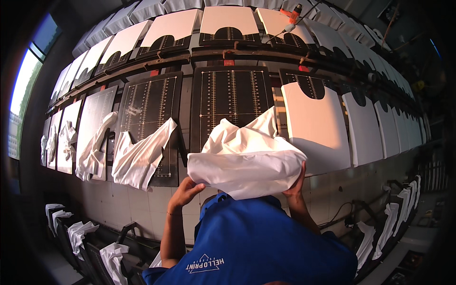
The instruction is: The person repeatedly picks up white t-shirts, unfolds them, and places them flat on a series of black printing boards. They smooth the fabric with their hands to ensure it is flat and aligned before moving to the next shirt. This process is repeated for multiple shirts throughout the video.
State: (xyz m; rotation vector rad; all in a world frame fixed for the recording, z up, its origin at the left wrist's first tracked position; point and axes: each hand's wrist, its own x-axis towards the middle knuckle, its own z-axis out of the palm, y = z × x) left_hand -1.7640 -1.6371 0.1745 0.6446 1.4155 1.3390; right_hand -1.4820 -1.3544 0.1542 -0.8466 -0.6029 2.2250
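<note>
In front of me a loose white garment lies bunched over the near half of a black printing board, its near edge hanging past the board toward my blue shirt. My left hand is closed at the garment's near left corner, thumb pointing right. At its right edge my right hand grips the cloth, the thumb up along the side and some fingers hidden beneath. Two peaks of fabric stand up on the far side. The board's far half shows bare, with printed scales and grid lines.
To the left, another crumpled white garment lies on a black board. A white garment is stretched smooth on the board to the right. Beyond a dark rail runs another row of covered boards. An orange tool lies at the far right.
</note>
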